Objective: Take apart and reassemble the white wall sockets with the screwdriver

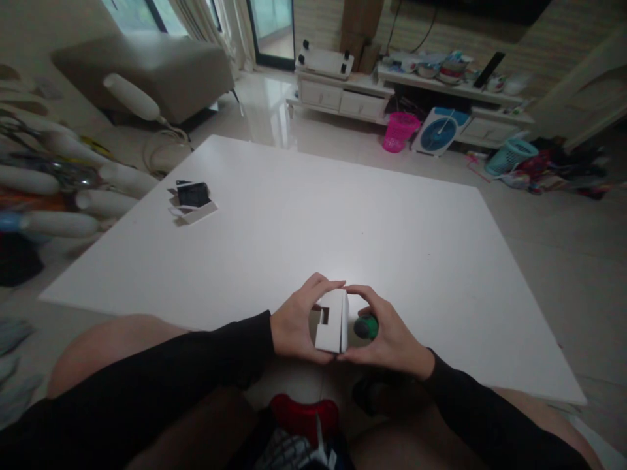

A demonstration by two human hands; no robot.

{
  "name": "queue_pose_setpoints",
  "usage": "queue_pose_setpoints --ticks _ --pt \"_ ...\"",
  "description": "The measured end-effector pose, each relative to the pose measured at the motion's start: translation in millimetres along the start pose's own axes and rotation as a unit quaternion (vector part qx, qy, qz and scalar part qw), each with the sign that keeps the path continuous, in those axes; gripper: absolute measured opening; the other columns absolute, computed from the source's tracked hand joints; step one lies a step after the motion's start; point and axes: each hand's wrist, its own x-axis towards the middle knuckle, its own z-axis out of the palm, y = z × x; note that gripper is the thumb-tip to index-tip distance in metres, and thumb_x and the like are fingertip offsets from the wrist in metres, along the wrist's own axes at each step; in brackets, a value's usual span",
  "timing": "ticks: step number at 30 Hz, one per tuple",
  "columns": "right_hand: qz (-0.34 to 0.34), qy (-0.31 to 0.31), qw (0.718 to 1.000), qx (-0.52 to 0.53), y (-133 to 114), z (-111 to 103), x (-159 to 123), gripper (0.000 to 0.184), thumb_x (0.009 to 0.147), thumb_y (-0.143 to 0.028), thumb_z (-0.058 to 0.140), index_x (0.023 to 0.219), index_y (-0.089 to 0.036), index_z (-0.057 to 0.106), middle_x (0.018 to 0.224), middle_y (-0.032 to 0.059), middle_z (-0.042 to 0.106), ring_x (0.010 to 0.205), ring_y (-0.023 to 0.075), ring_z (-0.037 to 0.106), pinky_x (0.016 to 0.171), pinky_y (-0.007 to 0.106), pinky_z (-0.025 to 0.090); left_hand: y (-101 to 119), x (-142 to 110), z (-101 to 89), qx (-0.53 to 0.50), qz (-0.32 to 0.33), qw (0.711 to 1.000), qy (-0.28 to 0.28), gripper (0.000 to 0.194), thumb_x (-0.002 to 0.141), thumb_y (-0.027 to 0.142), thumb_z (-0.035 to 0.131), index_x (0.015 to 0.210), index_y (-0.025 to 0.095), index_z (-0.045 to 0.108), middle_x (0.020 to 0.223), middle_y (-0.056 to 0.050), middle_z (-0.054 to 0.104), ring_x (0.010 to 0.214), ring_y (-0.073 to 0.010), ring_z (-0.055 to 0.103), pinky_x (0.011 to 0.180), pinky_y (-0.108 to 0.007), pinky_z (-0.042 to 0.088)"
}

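Both hands hold a small white box-shaped casing (332, 323) at the near edge of the table, with a dark rectangular cutout on its left side. My left hand (298, 320) is closed around its left side, thumb below and fingers above. On the other side, my right hand (386, 329) pinches the casing's right edge, where a narrow gap runs along a thin panel. A green handle with a dark end (366, 326), seen nearly end-on, is tucked in my right hand's curled fingers; its tip is hidden. White pieces with a black part (192, 194) lie at the table's far left.
The white table (416, 261) stretches ahead of me. Several white rounded handles (105, 202) stick out beyond its left edge. Below my hands is a red object (304, 418) between my legs. Past the table stand a pink basket (400, 132), a fan (437, 132) and white cabinets (321, 94).
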Motion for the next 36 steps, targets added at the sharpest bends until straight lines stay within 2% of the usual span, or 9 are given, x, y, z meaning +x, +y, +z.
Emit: queue_pose_setpoints --ticks 5,9,15,19,23,26,28,32,36 --pt "-0.012 0.015 1.000 0.007 2 -3 1 0.084 0.065 -0.049 0.091 0.134 -0.029 0.047 0.130 0.0096 0.061 0.097 0.0228 0.068 0.073 0.032 0.057 -2 -1 0.9 -0.034 -0.025 0.999 0.005 0.088 0.058 0.034 0.091 0.130 0.023 0.042 0.114 -0.006 0.060 0.095 -0.0234 0.063 0.088 -0.043 0.056" --pt "-0.086 -0.009 0.996 -0.036 9 -7 2 0.080 0.065 -0.052 0.092 0.130 -0.032 0.049 0.128 0.0083 0.063 0.110 0.0270 0.067 0.083 0.038 0.057 -3 2 -0.6 -0.014 0.037 0.999 -0.001 0.088 0.055 0.034 0.093 0.130 0.023 0.048 0.119 -0.007 0.057 0.105 -0.0272 0.062 0.093 -0.045 0.054" --pt "-0.134 -0.019 0.987 -0.086 13 -13 4 0.075 0.065 -0.062 0.088 0.125 -0.031 0.054 0.126 0.0093 0.065 0.102 0.0251 0.071 0.076 0.035 0.057 4 3 0.7 -0.038 0.046 0.998 0.001 0.086 0.058 0.036 0.094 0.132 0.024 0.052 0.119 -0.008 0.054 0.107 -0.0271 0.060 0.092 -0.045 0.056" --pt "-0.132 -0.007 0.990 -0.049 12 -13 5 0.070 0.069 -0.055 0.089 0.127 -0.032 0.056 0.120 0.0082 0.067 0.102 0.0245 0.070 0.080 0.035 0.057 4 0 1.8 -0.135 -0.002 0.991 -0.023 0.088 0.058 0.033 0.093 0.135 0.026 0.051 0.124 -0.009 0.053 0.110 -0.0273 0.060 0.091 -0.044 0.056" --pt "-0.123 0.025 0.992 -0.013 8 -11 7 0.058 0.071 -0.047 0.090 0.118 -0.029 0.062 0.112 0.0070 0.068 0.097 0.0237 0.068 0.078 0.035 0.057 2 -2 -0.7 -0.225 -0.066 0.971 -0.053 0.093 0.059 0.036 0.093 0.140 0.028 0.049 0.132 -0.010 0.050 0.117 -0.0298 0.057 0.095 -0.045 0.052" --pt "-0.105 0.045 0.993 0.008 5 -10 8 0.049 0.073 -0.043 0.090 0.112 -0.028 0.064 0.114 0.0081 0.067 0.102 0.0251 0.067 0.081 0.037 0.056 2 -2 -1.2 -0.263 -0.084 0.958 -0.072 0.087 0.061 0.041 0.092 0.137 0.026 0.053 0.128 -0.009 0.054 0.116 -0.0306 0.058 0.097 -0.044 0.048" --pt "-0.087 0.048 0.995 0.013 4 -8 8 0.042 0.077 -0.041 0.088 0.109 -0.027 0.065 0.113 0.0079 0.067 0.103 0.0250 0.065 0.083 0.038 0.055 1 -3 2.2 -0.308 -0.111 0.942 -0.078 0.084 0.064 0.045 0.090 0.136 0.026 0.052 0.121 -0.007 0.059 0.107 -0.0279 0.061 0.090 -0.040 0.049" --pt "-0.040 0.041 0.998 0.016 3 -5 10 0.028 0.083 -0.039 0.083 0.100 -0.025 0.066 0.102 0.0054 0.064 0.094 0.0218 0.063 0.081 0.036 0.052 -5 -10 17.2 -0.376 -0.162 0.911 -0.052 0.086 0.059 0.043 0.093 0.131 0.025 0.050 0.112 -0.005 0.062 0.091 -0.0209 0.062 0.077 -0.031 0.048" --pt "-0.001 0.010 1.000 -0.001 2 -4 12 0.021 0.086 -0.038 0.079 0.094 -0.023 0.065 0.096 0.0031 0.061 0.087 0.0190 0.060 0.077 0.033 0.048 -8 -16 28.7 -0.418 -0.222 0.881 -0.009 0.078 0.059 0.039 0.094 0.124 0.023 0.054 0.104 -0.003 0.063 0.089 -0.0194 0.061 0.076 -0.030 0.047"
